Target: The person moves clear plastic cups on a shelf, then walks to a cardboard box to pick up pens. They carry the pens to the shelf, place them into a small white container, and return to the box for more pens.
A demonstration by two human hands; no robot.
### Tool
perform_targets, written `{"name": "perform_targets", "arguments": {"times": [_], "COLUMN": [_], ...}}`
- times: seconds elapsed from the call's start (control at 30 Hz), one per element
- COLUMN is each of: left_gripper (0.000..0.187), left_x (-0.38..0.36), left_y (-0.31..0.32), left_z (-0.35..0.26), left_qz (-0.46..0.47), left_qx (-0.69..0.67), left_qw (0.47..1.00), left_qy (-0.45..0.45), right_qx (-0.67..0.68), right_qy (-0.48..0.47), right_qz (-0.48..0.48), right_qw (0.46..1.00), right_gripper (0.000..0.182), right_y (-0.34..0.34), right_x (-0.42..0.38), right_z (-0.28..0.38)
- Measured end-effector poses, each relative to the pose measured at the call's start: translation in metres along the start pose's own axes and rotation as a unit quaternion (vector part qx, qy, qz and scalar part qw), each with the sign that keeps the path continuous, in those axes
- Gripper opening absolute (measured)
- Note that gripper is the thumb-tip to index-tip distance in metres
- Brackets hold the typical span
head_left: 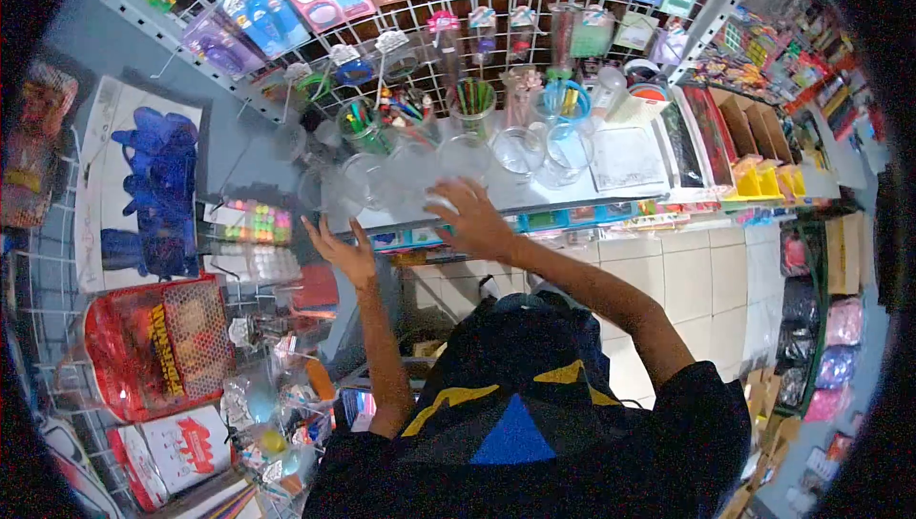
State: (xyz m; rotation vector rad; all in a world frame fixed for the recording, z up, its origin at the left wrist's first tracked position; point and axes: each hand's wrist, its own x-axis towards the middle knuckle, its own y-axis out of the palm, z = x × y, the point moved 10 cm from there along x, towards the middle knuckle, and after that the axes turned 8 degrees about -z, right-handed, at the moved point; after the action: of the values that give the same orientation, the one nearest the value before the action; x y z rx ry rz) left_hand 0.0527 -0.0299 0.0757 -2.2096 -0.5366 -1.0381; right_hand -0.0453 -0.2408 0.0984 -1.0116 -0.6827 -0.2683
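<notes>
head view: both my hands are spread and grip nothing, right hand [474, 218] over the shelf [534, 197] front edge, touching a clear cup [401, 176]. my left hand [345, 252] hovers off the shelf's left corner; the cups stand along the shelf, none lifted yet.

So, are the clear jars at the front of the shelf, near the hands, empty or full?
Empty, it seems: the clear jars show only the shelf through them, while the cups behind hold pens.
</notes>
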Motion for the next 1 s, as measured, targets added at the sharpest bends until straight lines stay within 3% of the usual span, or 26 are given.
{"name": "perform_targets", "arguments": {"times": [0.03, 0.07, 0.13, 0.17, 0.23, 0.33, 0.37, 0.4, 0.43, 0.47, 0.53, 0.6, 0.67, 0.7, 0.73, 0.8, 0.83, 0.87, 0.93, 1.0], "left_gripper": [0.054, 0.056, 0.058, 0.056, 0.052, 0.043, 0.040, 0.037, 0.034, 0.031, 0.028, 0.027, 0.028, 0.030, 0.031, 0.034, 0.036, 0.038, 0.041, 0.054], "left_x": [-0.005, -0.015, -0.034, -0.052, -0.104, -0.146, -0.160, -0.180, -0.201, -0.217, -0.237, -0.248, -0.234, -0.220, -0.198, -0.155, -0.136, -0.116, -0.082, -0.068], "left_y": [0.000, 0.000, 0.007, 0.016, 0.041, 0.057, 0.060, 0.067, 0.077, 0.088, 0.090, 0.086, 0.081, 0.079, 0.074, 0.067, 0.068, 0.069, 0.084, 0.104], "left_z": [-0.010, -0.017, -0.025, -0.018, -0.012, -0.047, -0.063, -0.072, -0.078, -0.082, -0.106, -0.126, -0.139, -0.145, -0.154, -0.177, -0.189, -0.206, -0.242, -0.257], "left_qz": [0.044, 0.044, 0.046, 0.047, 0.028, 0.115, 0.165, 0.214, 0.261, 0.307, 0.375, 0.400, 0.378, 0.371, 0.327, 0.241, 0.230, 0.218, 0.259, 0.274], "left_qx": [0.064, 0.040, -0.013, -0.105, -0.114, -0.172, -0.198, -0.219, -0.239, -0.259, -0.293, -0.326, -0.356, -0.314, -0.310, -0.294, -0.287, -0.279, -0.181, -0.143], "left_qw": [0.997, 0.998, 0.999, 0.987, 0.992, 0.977, 0.964, 0.948, 0.930, 0.908, 0.879, 0.855, 0.850, 0.867, 0.884, 0.912, 0.915, 0.918, 0.930, 0.935], "left_qy": [-0.025, -0.025, -0.021, -0.116, -0.036, -0.043, -0.065, -0.085, -0.101, -0.115, -0.017, 0.049, 0.082, 0.111, 0.127, 0.155, 0.167, 0.179, 0.187, 0.174], "right_qx": [0.030, 0.059, 0.126, 0.125, 0.122, 0.058, 0.056, -0.065, -0.071, -0.028, 0.033, 0.198, 0.055, -0.058, -0.148, -0.108, -0.056, -0.023, 0.048, 0.062], "right_qy": [0.009, 0.019, 0.094, 0.145, 0.285, 0.570, 0.646, 0.545, 0.719, 0.787, 0.899, 0.925, 0.825, 0.778, 0.668, 0.663, 0.668, 0.571, 0.580, 0.436], "right_qz": [0.015, 0.028, 0.147, 0.129, 0.104, 0.128, 0.091, -0.012, 0.007, 0.002, -0.009, -0.153, -0.095, -0.051, -0.077, -0.170, -0.161, -0.286, -0.262, -0.300], "right_qw": [0.999, 0.998, 0.977, 0.973, 0.945, 0.809, 0.756, 0.836, 0.691, 0.616, 0.436, 0.285, 0.555, 0.624, 0.725, 0.721, 0.724, 0.769, 0.770, 0.846], "right_gripper": [0.044, 0.039, 0.033, 0.030, 0.026, 0.025, 0.031, 0.035, 0.032, 0.030, 0.026, 0.024, 0.023, 0.026, 0.030, 0.032, 0.030, 0.026, 0.021, 0.032], "right_y": [0.001, 0.003, 0.017, 0.000, -0.014, -0.021, -0.028, -0.056, -0.077, -0.074, -0.069, -0.071, -0.084, -0.109, -0.120, -0.149, -0.149, -0.145, -0.159, -0.153], "right_x": [-0.021, -0.047, -0.104, -0.119, -0.195, -0.374, -0.454, -0.498, -0.556, -0.625, -0.757, -0.758, -0.715, -0.663, -0.621, -0.510, -0.473, -0.451, -0.354, -0.298], "right_z": [0.001, -0.001, -0.020, -0.030, -0.070, -0.137, -0.151, -0.147, -0.131, -0.117, -0.077, -0.015, -0.038, -0.050, -0.074, -0.111, -0.139, -0.166, -0.193, -0.225]}}
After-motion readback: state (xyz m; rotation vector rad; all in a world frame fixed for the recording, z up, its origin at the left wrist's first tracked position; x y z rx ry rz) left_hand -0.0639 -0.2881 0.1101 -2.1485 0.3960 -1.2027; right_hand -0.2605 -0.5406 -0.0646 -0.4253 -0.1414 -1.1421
